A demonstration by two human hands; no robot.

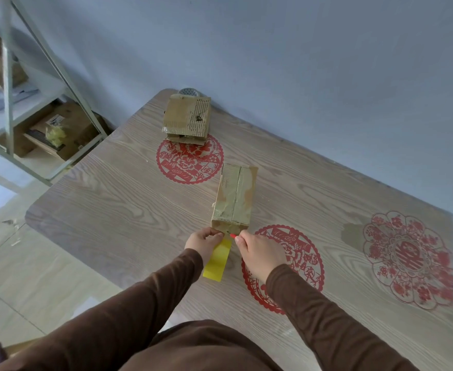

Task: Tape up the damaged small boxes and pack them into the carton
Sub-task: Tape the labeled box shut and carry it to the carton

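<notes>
A worn small cardboard box (235, 196), partly wrapped in clear tape, lies lengthwise in the middle of the wooden table (118, 199). My left hand (205, 241) grips a yellow tape roll (218, 261) right at the box's near end. My right hand (258, 251) pinches a small red tool (232, 236) against that same near end, between the two hands. A second damaged small box (187, 117), torn with corrugation showing, sits at the table's far end. No carton shows in this view.
Red paper-cut decorations (190, 159) (410, 259) lie flat on the table. A round metal object (188, 91) peeks out behind the far box. A metal shelf (13, 103) with cardboard boxes stands at the left. The wall runs along the table's far side.
</notes>
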